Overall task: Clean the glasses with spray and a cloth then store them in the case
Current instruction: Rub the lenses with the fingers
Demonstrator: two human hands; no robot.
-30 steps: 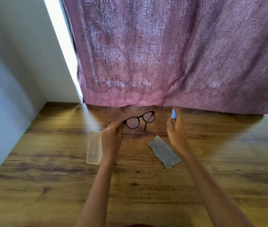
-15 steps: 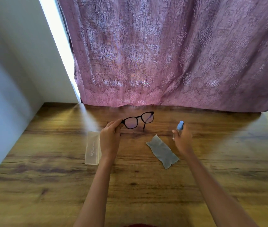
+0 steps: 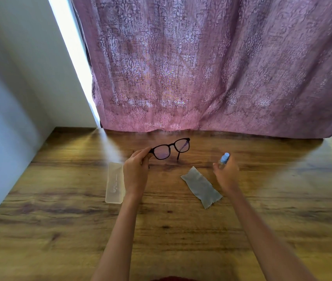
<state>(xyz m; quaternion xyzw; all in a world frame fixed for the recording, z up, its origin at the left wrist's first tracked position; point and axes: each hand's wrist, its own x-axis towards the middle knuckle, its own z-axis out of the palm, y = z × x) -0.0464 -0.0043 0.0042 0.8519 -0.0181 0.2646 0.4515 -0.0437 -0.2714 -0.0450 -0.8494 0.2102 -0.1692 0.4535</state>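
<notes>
— Head view only, so report from that. What does the left hand (image 3: 135, 173) have?

— The glasses (image 3: 170, 148). Fingers pinched together on the left end of the black frame, at the hinge. The frame is held up above the wooden table (image 3: 181, 240), lenses facing the person, one arm hanging down behind the right lens. The glasses touch nothing but that hand.

— And the right hand (image 3: 226, 174)?

— Closed around a small spray bottle (image 3: 223, 159). Only the blue cap and a little of the clear body stick out above the fingers. The bottle tilts away to the right and sits well apart from the glasses. Whether its base rests on the table, I cannot tell; the hand hides it.

— The cloth?

— Grey cloth (image 3: 201, 187), zigzag edges, flat on the table between the two forearms, just beside the right wrist. Neither hand touches it.

— The case?

— Pale, translucent case (image 3: 114, 182), lying lengthwise on the table just left of the left hand, partly hidden behind that wrist. It looks shut, but I would not swear to it.

— Surroundings?

— A purple patterned curtain (image 3: 211, 67) hangs down to the far edge of the table. A plain wall (image 3: 9, 88) runs along the left side.
</notes>
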